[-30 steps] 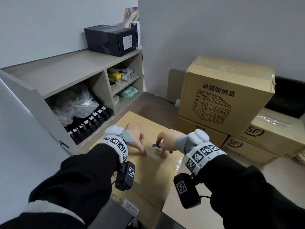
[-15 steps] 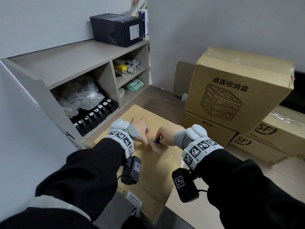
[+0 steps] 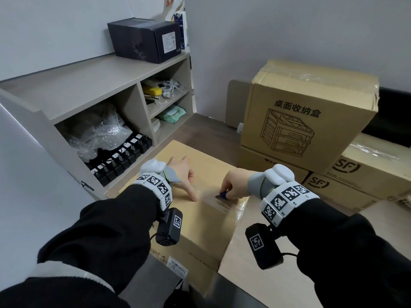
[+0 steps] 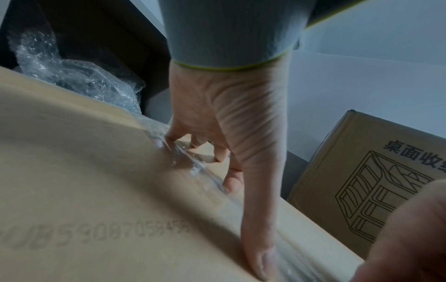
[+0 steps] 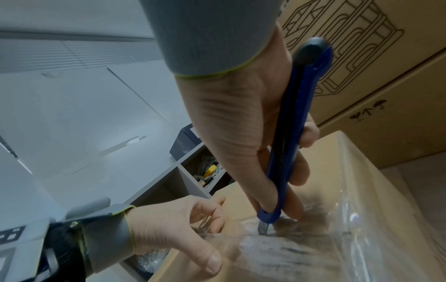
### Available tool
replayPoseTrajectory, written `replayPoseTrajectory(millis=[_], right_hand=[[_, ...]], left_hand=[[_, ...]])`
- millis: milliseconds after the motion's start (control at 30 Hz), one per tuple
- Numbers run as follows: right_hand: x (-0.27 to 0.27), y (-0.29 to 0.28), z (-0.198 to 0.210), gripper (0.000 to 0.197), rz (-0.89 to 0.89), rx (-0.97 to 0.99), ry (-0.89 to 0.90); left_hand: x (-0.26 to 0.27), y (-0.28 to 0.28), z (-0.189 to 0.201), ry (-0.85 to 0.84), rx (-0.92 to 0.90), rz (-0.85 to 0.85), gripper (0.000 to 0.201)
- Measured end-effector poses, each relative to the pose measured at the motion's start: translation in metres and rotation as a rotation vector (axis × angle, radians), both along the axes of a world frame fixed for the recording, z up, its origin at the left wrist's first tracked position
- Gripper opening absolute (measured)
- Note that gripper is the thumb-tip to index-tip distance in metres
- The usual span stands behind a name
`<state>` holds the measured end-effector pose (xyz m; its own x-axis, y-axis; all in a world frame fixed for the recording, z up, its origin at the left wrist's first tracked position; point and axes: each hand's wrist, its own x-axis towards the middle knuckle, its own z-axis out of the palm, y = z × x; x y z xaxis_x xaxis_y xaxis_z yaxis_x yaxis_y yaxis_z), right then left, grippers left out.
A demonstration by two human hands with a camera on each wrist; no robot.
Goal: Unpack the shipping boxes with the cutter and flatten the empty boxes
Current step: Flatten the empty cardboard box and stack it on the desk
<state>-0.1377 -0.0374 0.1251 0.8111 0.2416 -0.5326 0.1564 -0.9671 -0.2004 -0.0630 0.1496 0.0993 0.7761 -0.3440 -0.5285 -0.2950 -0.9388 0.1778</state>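
Note:
A brown shipping box (image 3: pixel 201 221) lies in front of me with clear tape (image 5: pixel 321 242) over its top seam. My right hand (image 3: pixel 233 185) grips a blue cutter (image 5: pixel 298 131), whose short blade (image 5: pixel 262 228) touches the tape at the seam. Only the cutter's blue tip (image 3: pixel 223 194) shows in the head view. My left hand (image 3: pixel 184 175) presses down on the box top just left of the cutter, fingertips (image 4: pixel 233 183) on the cardboard and thumb (image 4: pixel 259 238) stretched along the tape. The box flaps are closed.
A stack of sealed cartons stands at the right: one printed with a drawer unit (image 3: pixel 307 121) on top of SF boxes (image 3: pixel 367 174). A grey shelf unit (image 3: pixel 89 85) at the left holds a black box (image 3: pixel 144 38) and bubble wrap (image 3: pixel 97 134). Another cardboard surface (image 3: pixel 278 285) adjoins at the near right.
My right hand with the cutter has slid a little to the right along the taped seam, away from my left thumb. The left hand keeps pressing on the box top.

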Motion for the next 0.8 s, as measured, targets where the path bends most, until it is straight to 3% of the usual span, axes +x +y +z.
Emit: replayPoseTrajectory(millis=[133,267,367,800], right_hand=[[-0.007,-0.007,0.001,0.027,-0.030,0.017,0.005],[-0.017,-0.014,-0.001,0.029,-0.046,0.011,-0.017],[-0.024,-0.017,-0.005,0.031,-0.065,0.027,-0.030],[-0.029,-0.016,0.000,0.028,-0.114,-0.035,0.074]], left_hand=[[-0.003,-0.001,-0.003,-0.024,-0.055,0.003,0.074],[-0.011,-0.011,0.002,-0.042,-0.067,-0.027,0.047],[-0.025,-0.027,-0.001,-0.111,-0.098,-0.145,0.035],[-0.037,-0.039,0.001,-0.112,-0.069,-0.287,0.048]])
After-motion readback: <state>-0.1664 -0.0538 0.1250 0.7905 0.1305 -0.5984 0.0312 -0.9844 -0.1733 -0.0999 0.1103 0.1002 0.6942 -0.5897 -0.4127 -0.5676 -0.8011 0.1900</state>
